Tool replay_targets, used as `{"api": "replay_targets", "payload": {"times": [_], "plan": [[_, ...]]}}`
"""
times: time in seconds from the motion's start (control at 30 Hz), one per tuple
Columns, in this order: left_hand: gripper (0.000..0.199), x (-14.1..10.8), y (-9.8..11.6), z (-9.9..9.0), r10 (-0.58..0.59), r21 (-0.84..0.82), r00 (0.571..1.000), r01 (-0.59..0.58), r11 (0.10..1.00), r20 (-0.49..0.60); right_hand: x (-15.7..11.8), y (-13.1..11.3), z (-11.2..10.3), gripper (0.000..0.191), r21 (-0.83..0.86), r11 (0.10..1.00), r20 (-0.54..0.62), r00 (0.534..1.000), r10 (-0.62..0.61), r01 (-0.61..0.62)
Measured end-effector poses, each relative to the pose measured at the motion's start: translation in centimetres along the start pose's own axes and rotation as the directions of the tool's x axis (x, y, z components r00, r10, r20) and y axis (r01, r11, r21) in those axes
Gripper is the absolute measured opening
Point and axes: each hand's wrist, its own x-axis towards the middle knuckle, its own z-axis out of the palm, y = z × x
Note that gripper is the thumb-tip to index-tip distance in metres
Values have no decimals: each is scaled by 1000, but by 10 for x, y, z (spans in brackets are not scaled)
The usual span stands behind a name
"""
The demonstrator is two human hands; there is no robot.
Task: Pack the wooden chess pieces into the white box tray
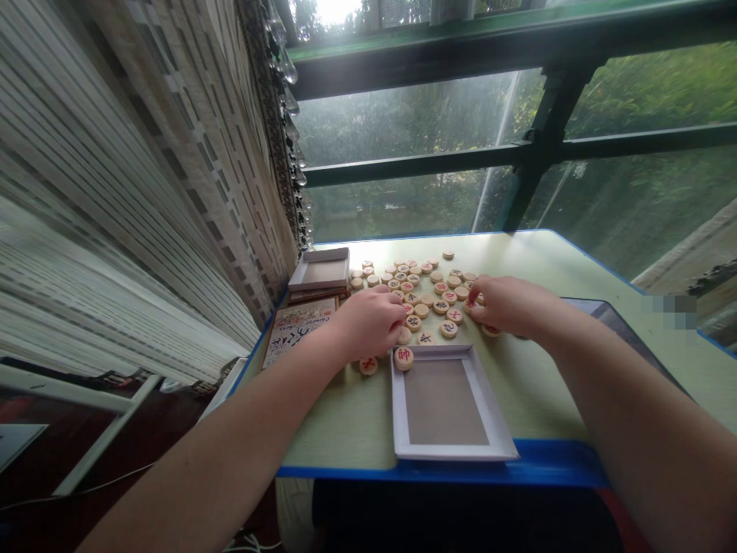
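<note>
Many round wooden Chinese chess pieces (441,306) with red or black characters lie spread over the pale table. My left hand (368,322) is above the left side of the pieces, its fingers curled together; whatever is in them is hidden. On the right of the spread, my right hand (510,307) has thumb and fingers closed on a Chinese chess piece (468,306) with a red mark. A white open box (500,415) stands between my forearms at the near edge. One red-marked piece (404,358) rests at its far left corner.
At the left, a Chinese chess box (296,326) lies flat below another open white box part (322,269). A dark flat panel (610,322) lies under my right forearm. The table (357,430) has a blue edge. Curtains (173,153) hang left, windows beyond.
</note>
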Motion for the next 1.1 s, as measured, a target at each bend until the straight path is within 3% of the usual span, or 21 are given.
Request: {"api": "replay_targets", "payload": {"times": [0.27, 0.4, 0.47, 0.53, 0.63, 0.77, 0.93, 1.1], "plan": [[20, 0, 1, 0, -13, 8, 1000, 13, 1000, 7, 1, 0, 0, 32, 23, 1000, 2, 1000, -3, 3], [19, 0, 0, 0, -10, 5, 1000, 10, 1000, 6, -11, -4, -7, 30, 66, 998, -95, 995, 9, -3], [20, 0, 1, 0, -7, 7, 1000, 7, 1000, 6, -22, -9, -13, 31, 128, 988, -176, 982, -62, 85], [20, 0, 1, 0, -3, 6, 1000, 3, 1000, 6, -36, -18, -17, 30, 181, 940, -212, 945, -249, 288], [20, -1, 0, 0, -1, 10, 1000, 1, 1000, -1, -58, -34, -16, 26, 181, 848, -138, 867, -479, 498], [19, -1, 0, 1, -8, 10, 1000, 8, 1000, 0, -76, -56, -5, 17, 108, 770, -16, 776, -631, 628], [20, -1, 0, 1, -14, 7, 1000, 14, 1000, 3, -75, -67, 7, 23, -23, 782, -24, 782, -623, 623], [20, -1, 0, 1, -12, 8, 1000, 12, 1000, 7, -71, -62, 3, 30, -43, 798, 12, 799, -601, 601]]}}
